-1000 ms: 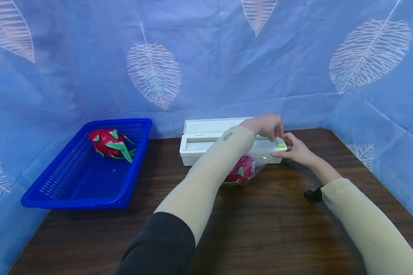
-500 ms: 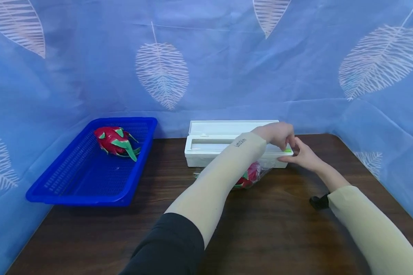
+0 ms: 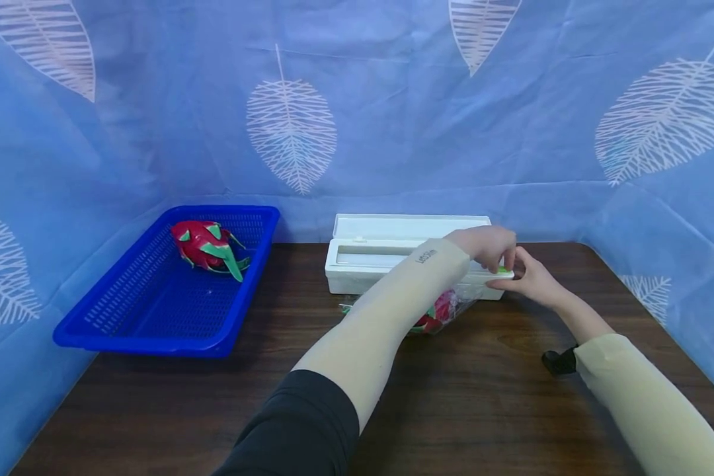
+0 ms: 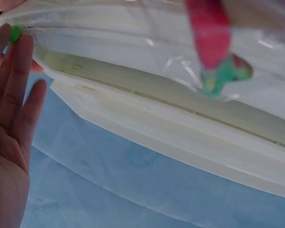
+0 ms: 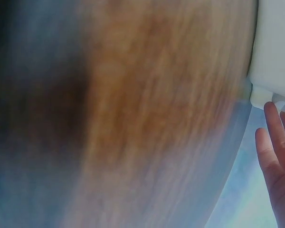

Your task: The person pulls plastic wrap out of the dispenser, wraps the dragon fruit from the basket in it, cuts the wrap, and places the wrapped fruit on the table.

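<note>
A white cling film dispenser (image 3: 357, 281) lies at the back of the table with its lid (image 3: 410, 227) tipped back. My left hand (image 3: 489, 246) reaches across to its right end. There the fingertips pinch the small green slide cutter (image 4: 14, 34). My right hand (image 3: 532, 280) grips the same end, thumb at the front and the other fingers behind; in the right wrist view its fingers (image 5: 275, 128) touch the corner. Clear film (image 3: 467, 301) runs from the dispenser's front to a red dragon fruit (image 3: 433, 318), largely hidden under my left forearm.
At the left stands a blue plastic basket (image 3: 149, 345) with another dragon fruit (image 3: 205, 244) in it. A blue cloth (image 3: 381, 132) with white leaf prints hangs behind and beside the dark wooden table (image 3: 464, 410).
The whole scene has shifted right and slightly down in the head view. Both hands keep their places at the dispenser's right end.
</note>
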Demonstrator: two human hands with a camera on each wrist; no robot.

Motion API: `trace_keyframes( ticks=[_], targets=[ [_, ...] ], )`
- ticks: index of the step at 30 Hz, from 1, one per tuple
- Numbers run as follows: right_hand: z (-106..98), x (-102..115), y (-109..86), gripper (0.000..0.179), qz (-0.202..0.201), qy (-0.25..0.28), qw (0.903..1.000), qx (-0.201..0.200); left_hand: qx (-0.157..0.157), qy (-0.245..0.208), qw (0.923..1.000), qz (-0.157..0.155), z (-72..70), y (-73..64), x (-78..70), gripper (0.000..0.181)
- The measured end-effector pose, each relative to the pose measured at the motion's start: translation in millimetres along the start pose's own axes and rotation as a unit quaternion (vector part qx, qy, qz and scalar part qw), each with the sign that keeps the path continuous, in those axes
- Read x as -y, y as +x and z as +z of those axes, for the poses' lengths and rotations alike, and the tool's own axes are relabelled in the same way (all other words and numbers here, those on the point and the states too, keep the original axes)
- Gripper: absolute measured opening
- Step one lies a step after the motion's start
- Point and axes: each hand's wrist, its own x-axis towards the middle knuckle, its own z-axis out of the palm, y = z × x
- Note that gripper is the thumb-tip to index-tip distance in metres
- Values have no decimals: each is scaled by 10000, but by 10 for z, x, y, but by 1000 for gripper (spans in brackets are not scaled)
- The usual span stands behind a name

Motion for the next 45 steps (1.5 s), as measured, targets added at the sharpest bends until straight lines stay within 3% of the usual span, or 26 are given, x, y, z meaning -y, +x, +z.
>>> trace_keyframes(
  ticks=[11,21,29,38,45],
  targets=[
    [-54,-13,56,55,199,25,9997,143,-105,-17,9998,-196,-14,13,62,32],
    [-76,36,86,67,416,-132,9989,163,118,-130,9962,-855,-136,-253,27,26],
    [-48,-8,57,70,558,-196,9981,150,341,-394,9934,-1024,-109,-266,119,22],
    [-39,5,33,71,623,-214,9977,157,267,-618,9931,-960,-66,-275,238,21],
    [-60,48,31,74,650,-226,9974,197,93,-962,9938,-550,-41,-399,393,19]
  ],
)
